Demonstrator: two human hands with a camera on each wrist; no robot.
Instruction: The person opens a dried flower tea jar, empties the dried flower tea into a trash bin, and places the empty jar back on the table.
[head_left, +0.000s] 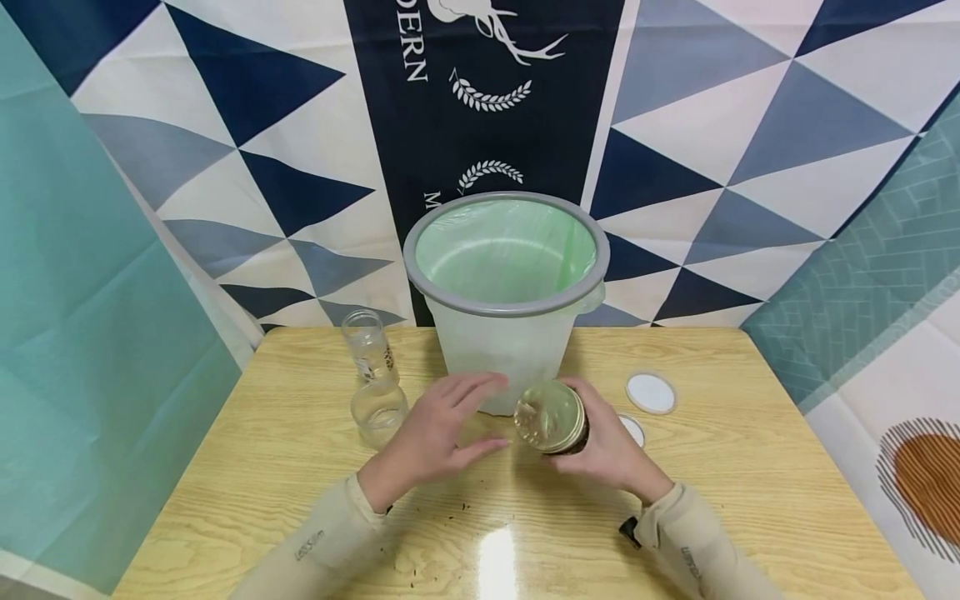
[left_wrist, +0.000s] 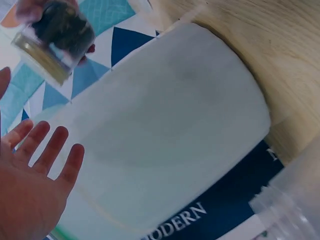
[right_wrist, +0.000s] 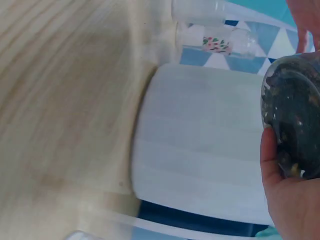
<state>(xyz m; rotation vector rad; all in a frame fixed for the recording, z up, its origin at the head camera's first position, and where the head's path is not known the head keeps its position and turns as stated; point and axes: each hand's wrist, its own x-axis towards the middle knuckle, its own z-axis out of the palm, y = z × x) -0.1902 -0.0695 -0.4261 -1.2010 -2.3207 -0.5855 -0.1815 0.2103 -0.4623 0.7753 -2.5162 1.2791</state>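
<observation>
My right hand (head_left: 606,442) grips a clear jar (head_left: 550,417) with dark, loose-looking contents, tilted so its rimmed end leans left toward my other hand. In the right wrist view the dark contents show through the jar's base (right_wrist: 295,115), with the thumb pressed along its side. My left hand (head_left: 442,421) is held up left of the jar, fingers spread and apart from it. The left wrist view shows those bare fingers (left_wrist: 52,147) below the jar (left_wrist: 62,37). Both hands are in front of a whitish bin (head_left: 491,354) with a grey rim and green liner.
On the left stand a tall clear glass container (head_left: 367,337) and a shorter clear jar (head_left: 380,414). Two white round lids, one farther back (head_left: 651,392) and one partly behind my right hand (head_left: 632,429), lie on the wooden table (head_left: 750,492). Dark crumbs dot its front.
</observation>
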